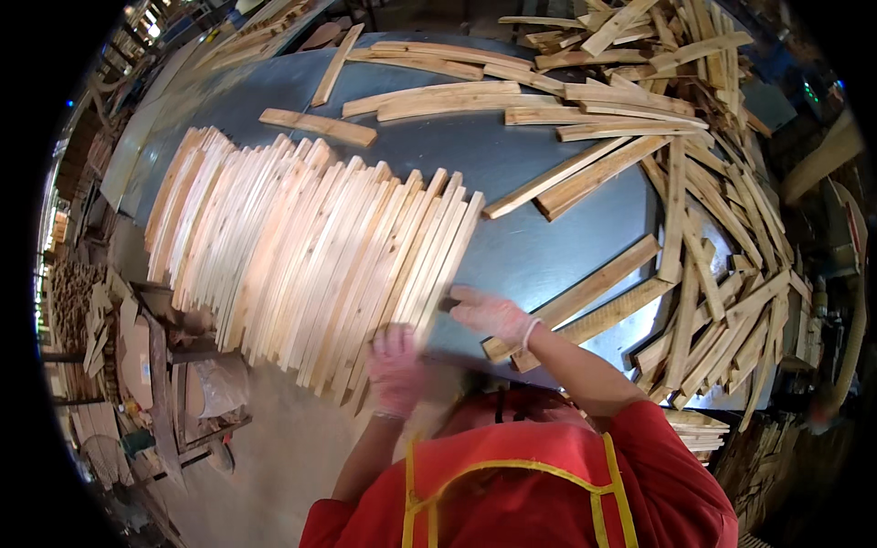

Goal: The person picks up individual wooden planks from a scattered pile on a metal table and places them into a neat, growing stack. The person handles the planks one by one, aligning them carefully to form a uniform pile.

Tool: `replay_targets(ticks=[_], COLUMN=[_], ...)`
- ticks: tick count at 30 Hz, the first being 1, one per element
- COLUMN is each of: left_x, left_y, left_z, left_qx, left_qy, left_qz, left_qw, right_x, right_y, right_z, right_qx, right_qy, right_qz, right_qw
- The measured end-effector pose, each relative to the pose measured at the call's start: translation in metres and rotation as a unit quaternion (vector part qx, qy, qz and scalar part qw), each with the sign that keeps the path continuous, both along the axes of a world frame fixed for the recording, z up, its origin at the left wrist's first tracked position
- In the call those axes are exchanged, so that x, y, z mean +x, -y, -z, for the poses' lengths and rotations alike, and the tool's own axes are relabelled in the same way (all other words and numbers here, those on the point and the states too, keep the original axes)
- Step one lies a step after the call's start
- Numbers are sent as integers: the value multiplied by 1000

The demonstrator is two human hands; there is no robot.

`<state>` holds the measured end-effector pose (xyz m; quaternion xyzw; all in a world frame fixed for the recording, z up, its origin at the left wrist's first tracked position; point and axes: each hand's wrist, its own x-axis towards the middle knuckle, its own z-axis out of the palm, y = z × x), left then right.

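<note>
A row of pale wooden strips [301,237] lies side by side on the grey metal table, their near ends jutting past its edge. My left hand [396,370], in a pinkish glove, is at the near ends of the right-hand strips. Its fingers are stretched out over them, slightly blurred. My right hand [493,315], also gloved, hovers or rests by the right side of the row, near the table's front edge. Those fingers point left toward the outermost strip, apart from one another. Whether they touch it I cannot tell, and a dark patch shows at their tips.
Loose boards [594,283] lie to the right of my right hand. A tangled heap of boards [722,201] covers the table's right side, and more boards [448,96] lie along the back. A wooden cart [196,393] stands on the floor at the left.
</note>
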<state>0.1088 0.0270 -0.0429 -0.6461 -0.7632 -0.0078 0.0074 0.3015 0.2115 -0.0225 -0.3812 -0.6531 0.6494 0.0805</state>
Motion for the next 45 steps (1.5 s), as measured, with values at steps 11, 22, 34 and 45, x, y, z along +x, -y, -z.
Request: replay_targets(ticks=[11, 22, 34, 45], left_x=[65, 117, 221, 99], left_y=[-133, -402, -405, -144], left_z=[-60, -30, -53, -54], left_qx=[5, -237, -229, -285], left_qy=[107, 55, 132, 770], left_qz=[90, 88, 40, -108], left_qw=[990, 966, 964, 560], right_x=[289, 338, 315, 202], right_y=[-112, -108, -193, 2], right_z=[-12, -11, -16, -30], right_qx=[341, 317, 325, -184], right_qy=[472, 484, 503, -267], right_qz=[357, 285, 324, 479], right_qw=[731, 764, 733, 815])
